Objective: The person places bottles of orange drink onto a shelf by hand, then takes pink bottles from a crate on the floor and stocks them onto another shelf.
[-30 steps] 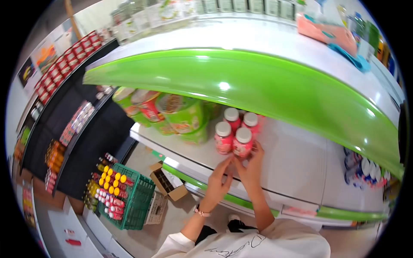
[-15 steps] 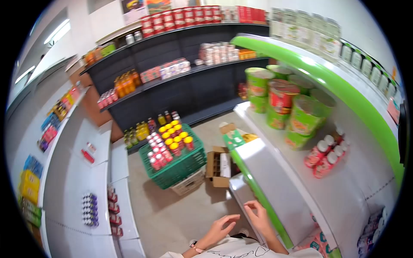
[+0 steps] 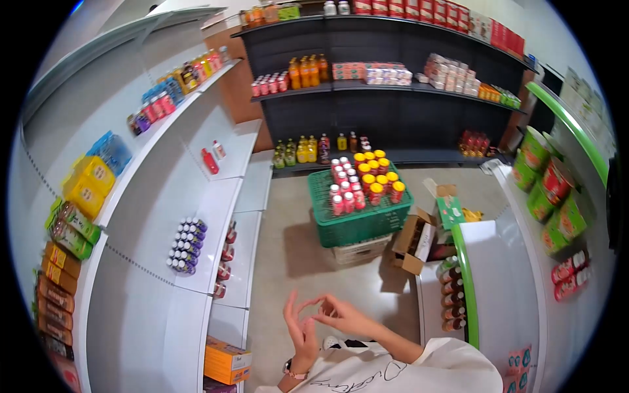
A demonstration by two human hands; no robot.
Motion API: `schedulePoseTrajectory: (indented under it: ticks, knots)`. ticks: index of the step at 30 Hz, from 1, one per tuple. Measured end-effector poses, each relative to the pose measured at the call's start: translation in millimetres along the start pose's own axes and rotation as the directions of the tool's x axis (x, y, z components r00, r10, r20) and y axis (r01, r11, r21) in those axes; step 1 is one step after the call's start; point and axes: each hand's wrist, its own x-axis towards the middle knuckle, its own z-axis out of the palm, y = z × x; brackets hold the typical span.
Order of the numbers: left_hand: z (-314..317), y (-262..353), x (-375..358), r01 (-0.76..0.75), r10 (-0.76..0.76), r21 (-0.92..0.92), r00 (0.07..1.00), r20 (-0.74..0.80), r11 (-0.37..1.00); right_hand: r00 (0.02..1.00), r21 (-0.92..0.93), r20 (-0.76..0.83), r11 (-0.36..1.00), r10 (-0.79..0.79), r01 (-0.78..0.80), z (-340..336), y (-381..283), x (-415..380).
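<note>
Both of my hands are raised in front of my light shirt, over the aisle floor. My left hand, with a watch at its wrist, points upward with its fingers stretched out and holds nothing. My right hand reaches across from the right, its index finger and thumb apart and its fingertips close to the left fingers. No item shows in either hand. Beyond them stands a green crate, with red bottles with white caps and yellow-lidded jars standing on top.
White shelves run along the left, holding small purple bottles and an orange box lower down. Dark shelves with drinks and cartons span the back. An open cardboard box lies beside the crate. Green-edged shelving stands right.
My view has turned right to left, so the crate and left shelves now sit further right in it. My hands have come together, the right crossing towards the left.
</note>
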Motion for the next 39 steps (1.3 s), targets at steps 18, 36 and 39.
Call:
schedulePoseTrajectory:
  ticks: [18, 36, 39]
  knots:
    - [-122, -83, 181, 0.271, -0.273, -0.046, 0.96, -0.064, 0.962, 0.807, 0.496, 0.538, 0.682, 0.244, -0.537, 21, 67, 243]
    - [-173, -193, 433, 0.155, -0.148, 0.067, 0.983, -0.11, 0.986, 0.9, 0.409, 0.381, 0.834, 0.212, -0.37, -20, 34, 505]
    - [-191, -222, 477, 0.258, -0.256, 0.002, 0.962, -0.094, 0.966, 0.892, 0.449, 0.38, 0.794, 0.246, -0.41, -28, 45, 551]
